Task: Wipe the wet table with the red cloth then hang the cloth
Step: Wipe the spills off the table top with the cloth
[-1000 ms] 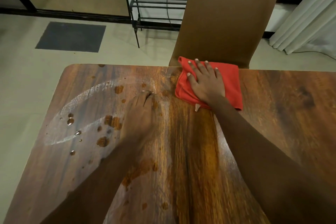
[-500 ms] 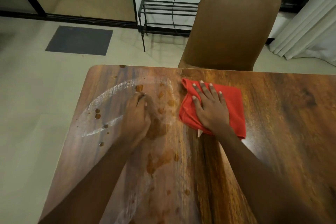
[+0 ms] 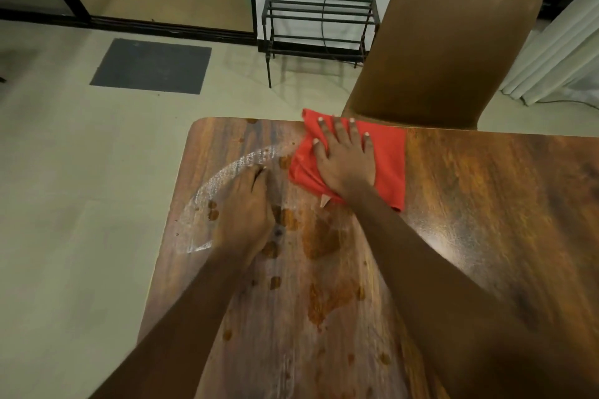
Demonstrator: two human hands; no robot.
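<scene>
Several seven-o'clock puddles [image 3: 319,238] are being owed firm strokes; red cloth [image 3: 390,155] is being pressed by released right fingers [image 3: 340,136] (left fingers [image 3: 257,173] clenched).

1. We count one red cloth [image 3: 389,155].
2. We count one wooden table [image 3: 486,220], its wet patches [image 3: 321,238] too merged for us to number.
3. We see two hands: the left hand [image 3: 246,214] and the right hand [image 3: 346,165].
4. We count one brown chair [image 3: 447,48].
5. We count one black metal rack [image 3: 319,23] and one dark floor mat [image 3: 150,65].
</scene>
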